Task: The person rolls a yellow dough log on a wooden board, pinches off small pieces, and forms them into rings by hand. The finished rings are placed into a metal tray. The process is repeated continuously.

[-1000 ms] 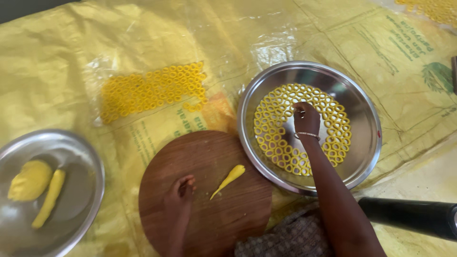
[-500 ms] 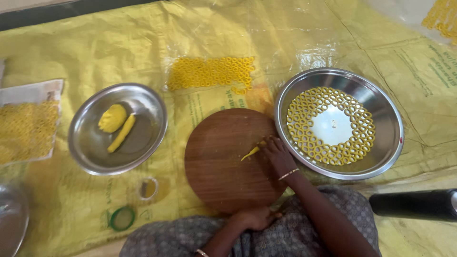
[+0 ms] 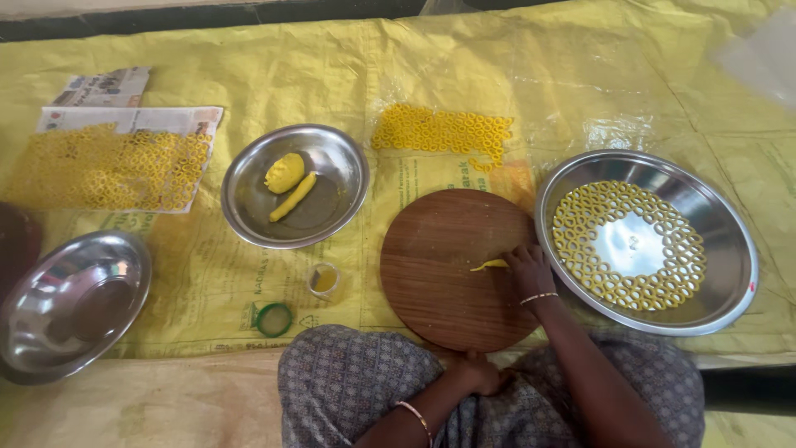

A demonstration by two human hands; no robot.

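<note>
My right hand (image 3: pixel 527 267) rests on the right side of a round wooden board (image 3: pixel 448 265), its fingers pinching a thin yellow dough strip (image 3: pixel 487 265) that lies on the wood. My left hand (image 3: pixel 479 375) sits at the board's near edge, against my patterned lap, fingers curled with nothing seen in them. To the right, a large steel plate (image 3: pixel 730 249) holds several yellow dough rings (image 3: pixel 580 216) laid in a circle around its bare middle.
A smaller steel plate (image 3: pixel 332 166) with a dough ball (image 3: pixel 284 172) and a dough roll (image 3: pixel 293 197) lies left of the board. Dough rings sit on plastic (image 3: pixel 439 130) and on newspaper (image 3: pixel 108 166). An empty steel bowl (image 3: pixel 70 299), a small cup (image 3: pixel 324 280) and a green lid (image 3: pixel 273 318) lie nearby.
My right hand left the ring plate and came to the dough strip on the board. My left hand drew back to the board's near edge. The view swung left.
</note>
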